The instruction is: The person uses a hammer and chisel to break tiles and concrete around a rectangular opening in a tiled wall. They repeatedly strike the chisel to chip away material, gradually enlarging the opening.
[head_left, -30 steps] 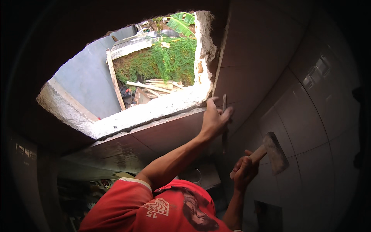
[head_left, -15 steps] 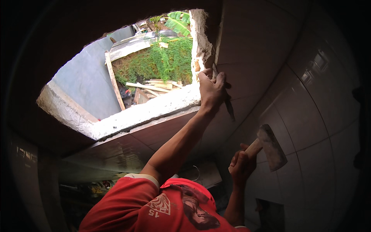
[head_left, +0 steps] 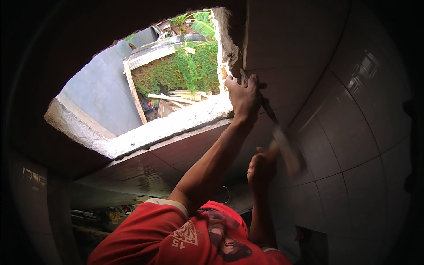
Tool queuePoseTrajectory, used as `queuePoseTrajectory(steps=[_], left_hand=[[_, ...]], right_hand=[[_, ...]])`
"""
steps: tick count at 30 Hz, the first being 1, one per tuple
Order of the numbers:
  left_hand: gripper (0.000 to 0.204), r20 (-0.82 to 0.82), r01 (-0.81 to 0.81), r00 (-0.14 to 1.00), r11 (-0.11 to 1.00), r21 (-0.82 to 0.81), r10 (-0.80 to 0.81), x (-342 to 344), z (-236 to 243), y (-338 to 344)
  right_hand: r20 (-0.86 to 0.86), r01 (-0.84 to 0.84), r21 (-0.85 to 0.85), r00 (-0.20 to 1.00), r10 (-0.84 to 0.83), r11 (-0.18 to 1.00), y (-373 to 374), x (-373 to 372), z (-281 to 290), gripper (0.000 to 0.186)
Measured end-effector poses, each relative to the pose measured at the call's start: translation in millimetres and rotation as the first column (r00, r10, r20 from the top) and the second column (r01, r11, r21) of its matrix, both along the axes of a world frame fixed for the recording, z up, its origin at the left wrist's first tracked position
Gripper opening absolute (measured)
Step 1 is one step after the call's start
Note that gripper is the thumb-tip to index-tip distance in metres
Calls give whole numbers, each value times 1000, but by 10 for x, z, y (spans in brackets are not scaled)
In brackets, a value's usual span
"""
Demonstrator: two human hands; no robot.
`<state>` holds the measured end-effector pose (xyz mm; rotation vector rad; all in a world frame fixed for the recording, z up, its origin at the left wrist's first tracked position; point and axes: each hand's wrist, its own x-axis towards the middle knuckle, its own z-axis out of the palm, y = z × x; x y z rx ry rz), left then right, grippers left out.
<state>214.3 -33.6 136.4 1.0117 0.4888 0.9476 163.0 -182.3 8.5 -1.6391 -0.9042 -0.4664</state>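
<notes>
My left hand (head_left: 245, 99) is closed around a dark metal chisel (head_left: 270, 113) at the lower right corner of a rough wall opening. The chisel's far end meets the wall beside the opening's right edge (head_left: 227, 48); its other end slants down to the right. Below it, my right hand (head_left: 262, 170) grips the handle of a hammer, whose blurred head (head_left: 288, 152) is close to the chisel's lower end. Motion blur hides whether the two touch.
The opening's broken lower ledge (head_left: 176, 121) is pale and brightly lit. Outside lie wooden planks (head_left: 183, 98), green plants (head_left: 194, 66) and a bluish wall (head_left: 99, 84). Glossy tiles (head_left: 340, 141) cover the wall at right. Assorted clutter (head_left: 106, 216) sits low on the left.
My right hand has swung the hammer up and left toward the chisel's lower end. The left hand stays at the opening's corner with the chisel, its lower end now farther right.
</notes>
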Motion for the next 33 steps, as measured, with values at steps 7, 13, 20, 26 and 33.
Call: queuePoseTrajectory(steps=[7,13,20,26,33], left_hand=[[64,-24,1,1000,1000,12,0,28,24,24],[57,-9,-2,1000,1000,13,2,37,42,42],[56,-46,11,999,1000,-1,-11,45,57,63],[78,-53,48,997,999,7,-47,59,62,101],[45,-93,48,994,998,-50,-52,19,52,188]], right_hand=[[-159,-108,620,953,259,777,-83,-77,123,61],[-681,-173,332,636,363,927,-21,-67,71,34],[-124,-74,554,978,169,829,-39,16,-85,52],[-499,-120,429,795,346,895,-41,-23,-59,34],[-449,-106,192,874,183,976,-22,-68,-4,35]])
